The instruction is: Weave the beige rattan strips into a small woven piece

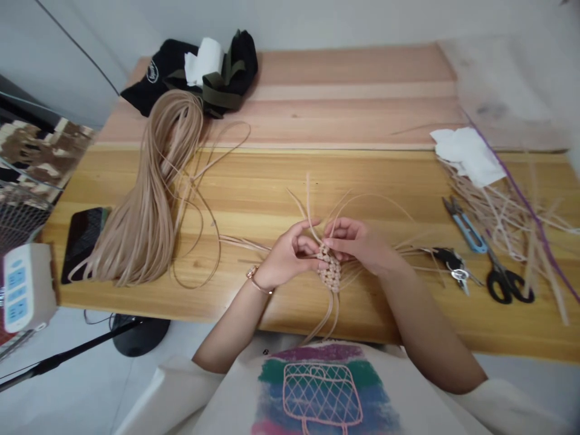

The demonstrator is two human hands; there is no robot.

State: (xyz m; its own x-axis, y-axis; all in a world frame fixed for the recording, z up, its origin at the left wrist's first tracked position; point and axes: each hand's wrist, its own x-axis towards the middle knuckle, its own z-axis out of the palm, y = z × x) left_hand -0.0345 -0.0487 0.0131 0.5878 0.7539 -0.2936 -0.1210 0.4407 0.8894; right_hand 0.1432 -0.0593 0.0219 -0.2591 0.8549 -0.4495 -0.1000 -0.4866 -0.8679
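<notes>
A small woven piece of tan strips (pixel 330 270) lies at the table's near edge, with loose strip ends fanning out above and two tails hanging over the edge. My left hand (pixel 286 256) pinches strips at the piece's upper left, fingers closed. From the right, my right hand (pixel 361 244) grips the top of the weave, fingers curled over it. Both hands touch the woven piece.
A thick bundle of tan strips (pixel 151 205) lies at the left beside a dark phone (pixel 82 240). Black scissors (pixel 502 277), blue snips (pixel 466 225), keys (pixel 454 264), offcuts and a white tissue (pixel 469 154) sit at the right. A black cap and bag (pixel 199 69) rest at the back.
</notes>
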